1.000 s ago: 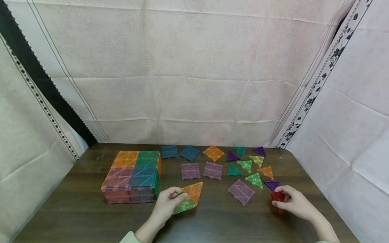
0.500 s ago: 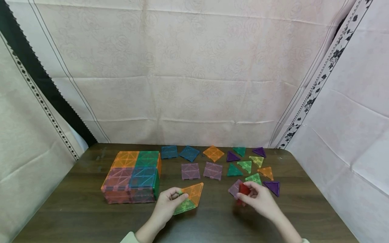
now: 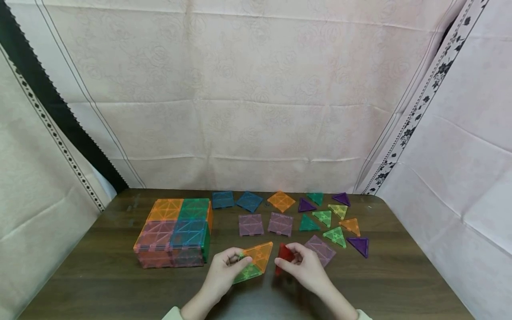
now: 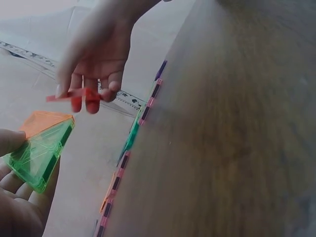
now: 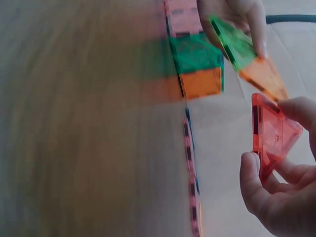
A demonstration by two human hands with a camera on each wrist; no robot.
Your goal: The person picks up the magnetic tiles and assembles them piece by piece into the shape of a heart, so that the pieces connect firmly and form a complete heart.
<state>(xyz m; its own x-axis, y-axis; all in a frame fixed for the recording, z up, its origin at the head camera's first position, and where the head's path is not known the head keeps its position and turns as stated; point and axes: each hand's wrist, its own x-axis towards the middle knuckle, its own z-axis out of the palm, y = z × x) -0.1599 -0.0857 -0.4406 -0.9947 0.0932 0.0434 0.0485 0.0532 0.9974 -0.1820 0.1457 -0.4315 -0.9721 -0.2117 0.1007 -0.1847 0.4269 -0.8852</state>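
The sleeves (image 3: 173, 314) are a soft, pale green.

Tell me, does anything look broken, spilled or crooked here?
Nothing looks damaged or spilled. The pinkish square tile partly behind the right hand lies turned like a diamond, but so does the loose orange square.

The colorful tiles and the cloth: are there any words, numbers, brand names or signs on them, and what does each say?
There are none that can be read, in any view.
The red tile, held orange tile and held green tile show no letters; any tiny marks would be too small or blurred.
The tile box shows only line patterns.
The cloth border has black flowers, not writing.
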